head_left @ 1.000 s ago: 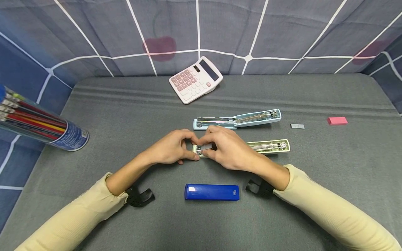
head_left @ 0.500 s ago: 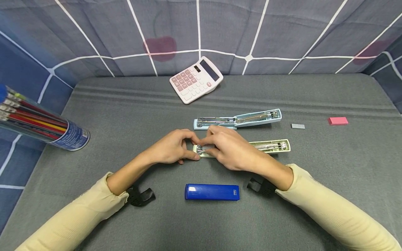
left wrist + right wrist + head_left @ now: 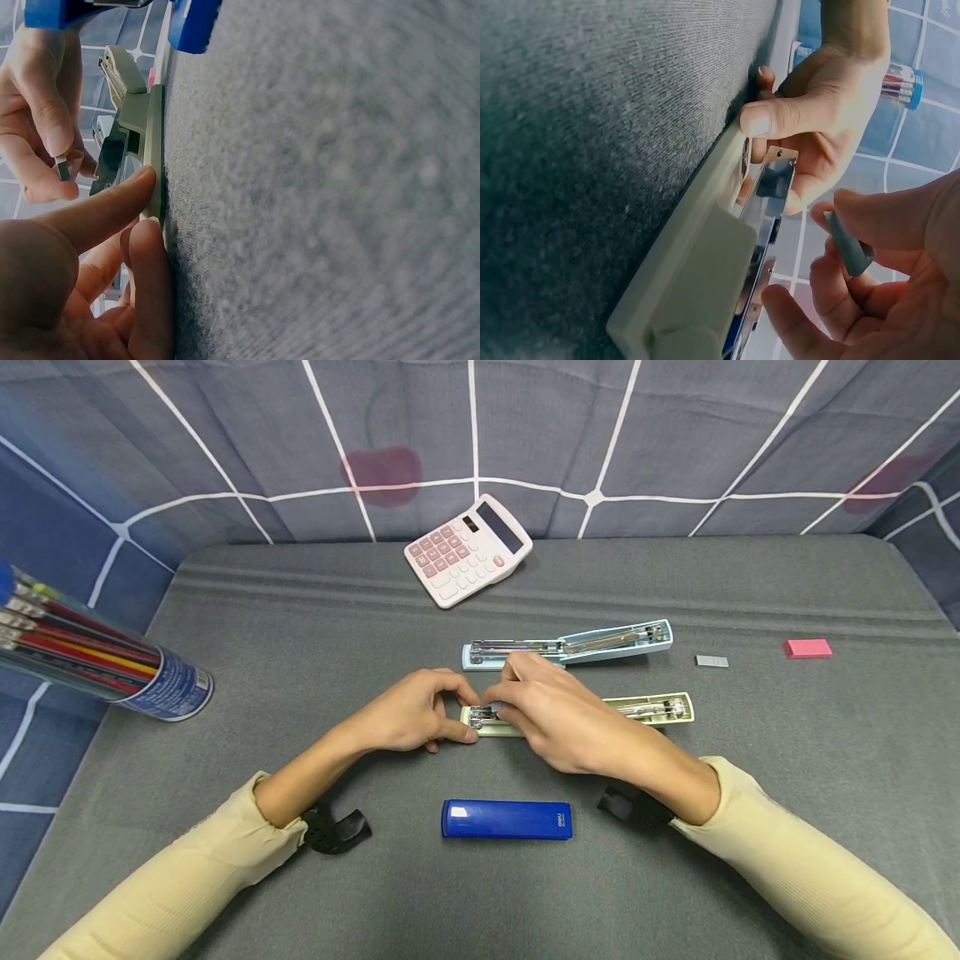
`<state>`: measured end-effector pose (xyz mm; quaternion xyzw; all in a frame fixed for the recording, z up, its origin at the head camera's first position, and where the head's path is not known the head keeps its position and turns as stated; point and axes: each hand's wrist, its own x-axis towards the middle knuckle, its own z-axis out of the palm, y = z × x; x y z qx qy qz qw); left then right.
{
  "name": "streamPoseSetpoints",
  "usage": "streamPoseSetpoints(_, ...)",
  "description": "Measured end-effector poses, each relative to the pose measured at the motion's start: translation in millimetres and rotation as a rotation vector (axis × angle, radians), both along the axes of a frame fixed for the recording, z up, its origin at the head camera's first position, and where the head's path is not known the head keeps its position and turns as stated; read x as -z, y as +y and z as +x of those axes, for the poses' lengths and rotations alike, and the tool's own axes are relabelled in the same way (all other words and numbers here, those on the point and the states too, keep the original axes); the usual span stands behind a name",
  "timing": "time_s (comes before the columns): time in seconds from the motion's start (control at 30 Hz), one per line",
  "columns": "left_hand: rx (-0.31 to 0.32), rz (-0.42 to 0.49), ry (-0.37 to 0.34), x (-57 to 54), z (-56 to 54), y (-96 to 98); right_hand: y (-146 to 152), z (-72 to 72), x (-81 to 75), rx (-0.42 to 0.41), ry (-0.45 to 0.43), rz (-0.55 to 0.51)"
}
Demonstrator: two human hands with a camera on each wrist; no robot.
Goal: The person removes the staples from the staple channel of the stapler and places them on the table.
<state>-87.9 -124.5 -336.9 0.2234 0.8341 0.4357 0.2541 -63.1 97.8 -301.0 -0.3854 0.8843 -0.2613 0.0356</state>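
A light green stapler (image 3: 651,708) lies opened out flat, its top swung back to the right. My left hand (image 3: 408,710) grips the front end of its base between thumb and forefinger. Over the metal staple channel (image 3: 771,191), my right hand (image 3: 566,714) pinches a short grey strip of staples (image 3: 847,246) between thumb and fingers. In the right wrist view the strip is tilted and apart from the channel. The left wrist view shows the strip end-on at the right fingertips. Part of the stapler's middle is hidden behind my right hand in the head view.
Just behind lies an opened light blue stapler (image 3: 617,640). A loose strip of staples (image 3: 711,662) and a pink eraser-like block (image 3: 807,649) are to the right. A blue stapler (image 3: 506,820) lies in front, a calculator (image 3: 468,552) behind, a pencil tub (image 3: 168,689) at left.
My right hand has shifted a little to the right and away from the stapler's front end, still pinching the strip of staples. The left hand has stayed in place.
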Motion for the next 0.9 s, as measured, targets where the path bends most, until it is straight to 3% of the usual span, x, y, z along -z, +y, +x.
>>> streamPoseSetpoints(0.53,-0.004,0.011,-0.009,1.8,0.6,-1.4,25,-0.5,-4.0,0.080,-0.093,-0.125)
streamPoseSetpoints(0.7,-0.003,0.010,-0.013,1.4,0.9,-1.8,33,1.4,-2.0,0.053,-0.072,-0.162)
streamPoseSetpoints(0.9,0.002,0.008,-0.006,0.8,0.4,-0.6,46,7.8,-4.6,0.110,-0.031,-0.173)
